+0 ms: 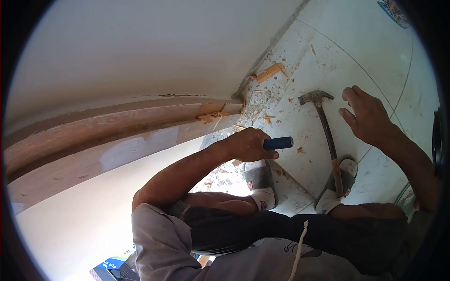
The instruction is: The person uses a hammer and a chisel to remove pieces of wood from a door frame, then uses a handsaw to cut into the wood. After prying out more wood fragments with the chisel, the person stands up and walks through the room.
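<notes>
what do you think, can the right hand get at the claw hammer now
Likely yes: the right hand looks empty near the claw hammer, and nothing visible blocks the way.

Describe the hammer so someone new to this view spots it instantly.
Start at the pale tiled floor. The hammer lies between the left hand and the right hand, its metal claw head at the far end and its long handle running down to the right shoe. Unlike the short blue handle gripped in the left hand, nobody holds it.
</notes>
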A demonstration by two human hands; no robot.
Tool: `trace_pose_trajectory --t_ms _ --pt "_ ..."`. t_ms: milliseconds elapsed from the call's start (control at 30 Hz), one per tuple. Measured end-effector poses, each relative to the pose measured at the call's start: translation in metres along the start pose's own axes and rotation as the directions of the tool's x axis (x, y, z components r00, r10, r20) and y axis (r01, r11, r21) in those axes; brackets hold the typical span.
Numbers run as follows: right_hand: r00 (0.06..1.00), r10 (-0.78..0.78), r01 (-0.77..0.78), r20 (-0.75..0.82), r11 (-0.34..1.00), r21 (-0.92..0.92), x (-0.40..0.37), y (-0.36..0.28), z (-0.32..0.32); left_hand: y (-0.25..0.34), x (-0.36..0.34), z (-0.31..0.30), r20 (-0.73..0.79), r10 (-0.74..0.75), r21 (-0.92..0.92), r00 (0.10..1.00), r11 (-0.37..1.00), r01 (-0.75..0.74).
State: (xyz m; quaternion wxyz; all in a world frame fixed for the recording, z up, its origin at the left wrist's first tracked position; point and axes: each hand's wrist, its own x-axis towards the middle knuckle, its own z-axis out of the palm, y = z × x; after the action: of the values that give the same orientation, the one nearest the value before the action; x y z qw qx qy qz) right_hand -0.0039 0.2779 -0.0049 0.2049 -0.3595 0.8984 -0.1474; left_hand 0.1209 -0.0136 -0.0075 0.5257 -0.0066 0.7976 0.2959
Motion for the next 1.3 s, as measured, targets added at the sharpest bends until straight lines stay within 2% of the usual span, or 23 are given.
trace_pose_trajectory --t_ms 67,100,167,200,233,333,400,467,667,733,767,833,867,900,933,967,1033,1067,1133,1167,1200,1267,1300 --pt "0.982 -0.179 0.176 -0.052 0.982 -0.069 0.022 -0.040 -0.021 -0.018 0.019 0.017 -0.004 0.152 0.136 0.988 0.979 -0.150" --pt "0.961 -0.269 0.264 -0.067 0.961 -0.078 0.036 -0.064 -0.024 -0.011 0.027 0.018 -0.009 0.158 0.135 0.987 0.979 -0.156" --pt "0.892 -0.436 0.443 -0.121 0.896 0.040 0.069 -0.112 -0.011 0.001 0.041 0.020 0.101 0.077 0.118 0.992 0.989 -0.089" --pt "0.861 -0.479 0.498 -0.169 0.862 0.093 0.081 -0.138 0.001 0.000 0.038 0.027 -0.116 0.347 -0.054 0.931 0.933 -0.355" --pt "0.825 -0.520 0.555 -0.221 0.819 0.142 0.092 -0.161 0.015 0.007 0.057 0.027 -0.130 0.344 -0.058 0.930 0.934 -0.353" --pt "0.833 -0.473 0.545 -0.286 0.792 0.275 0.111 -0.205 0.062 -0.016 0.055 0.034 -0.171 0.335 -0.128 0.926 0.925 -0.358" --pt "0.813 -0.357 0.540 -0.460 0.759 0.364 0.118 -0.222 0.083 -0.032 0.049 0.036 -0.186 0.330 -0.168 0.925 0.917 -0.361" --pt "0.791 -0.316 0.538 -0.525 0.767 0.350 0.122 -0.225 0.093 -0.044 0.043 0.040 -0.194 0.338 -0.209 0.921 0.903 -0.376" --pt "0.676 -0.368 0.673 -0.639 0.661 0.332 0.128 -0.215 0.100 -0.062 0.045 0.042 -0.278 0.381 -0.297 0.882 0.839 -0.456" --pt "0.645 -0.424 0.677 -0.636 0.703 0.219 0.123 -0.214 0.098 -0.066 0.049 0.044 -0.299 0.386 -0.324 0.872 0.819 -0.474" --pt "0.644 -0.423 0.678 -0.638 0.702 0.219 0.122 -0.211 0.098 -0.067 0.051 0.045 -0.311 0.388 -0.337 0.867 0.808 -0.483" --pt "0.727 -0.303 0.611 -0.616 0.696 0.379 0.120 -0.202 0.100 -0.067 0.059 0.048 -0.336 0.394 -0.370 0.855 0.780 -0.505" --pt "0.732 -0.300 0.605 -0.612 0.699 0.382 0.122 -0.195 0.104 -0.066 0.065 0.052 -0.344 0.399 -0.389 0.850 0.764 -0.515" --pt "0.799 -0.141 0.487 -0.584 0.722 0.491 0.130 -0.187 0.111 -0.058 0.064 0.049 -0.338 0.402 -0.394 0.851 0.761 -0.516" --pt "0.840 0.018 0.366 -0.543 0.720 0.590 0.136 -0.178 0.113 -0.046 0.061 0.039 -0.226 0.352 -0.197 0.908 0.897 -0.397" --pt "0.839 0.021 0.365 -0.544 0.719 0.591 0.139 -0.169 0.115 -0.038 0.058 0.032 -0.129 0.265 0.029 0.956 0.964 -0.264" --pt "0.907 0.087 0.186 -0.412 0.795 0.578 0.141 -0.154 0.116 -0.039 0.053 0.036 -0.143 0.233 0.006 0.962 0.972 -0.235" --pt "0.908 0.093 0.180 -0.408 0.795 0.580 0.139 -0.155 0.119 -0.038 0.053 0.037 -0.158 0.203 -0.022 0.966 0.978 -0.209" --pt "0.735 -0.056 0.280 -0.676 0.933 0.226 0.129 -0.168 0.120 -0.030 0.050 0.035 -0.119 0.247 -0.031 0.962 0.967 -0.252" --pt "0.778 -0.137 0.361 -0.613 0.896 0.259 0.125 -0.172 0.118 -0.028 0.050 0.032 -0.090 0.288 -0.032 0.953 0.956 -0.291" --pt "0.776 -0.132 0.361 -0.617 0.895 0.262 0.124 -0.178 0.118 -0.043 0.062 0.044 -0.087 0.285 -0.026 0.955 0.957 -0.288" --pt "0.909 -0.250 0.364 -0.334 0.867 0.342 0.123 -0.191 0.120 -0.086 0.094 0.084 -0.333 0.453 -0.147 0.827 0.841 -0.521" --pt "0.901 -0.284 0.375 -0.329 0.890 0.260 0.128 -0.194 0.124 -0.085 0.093 0.082 -0.325 0.457 -0.145 0.828 0.841 -0.521"
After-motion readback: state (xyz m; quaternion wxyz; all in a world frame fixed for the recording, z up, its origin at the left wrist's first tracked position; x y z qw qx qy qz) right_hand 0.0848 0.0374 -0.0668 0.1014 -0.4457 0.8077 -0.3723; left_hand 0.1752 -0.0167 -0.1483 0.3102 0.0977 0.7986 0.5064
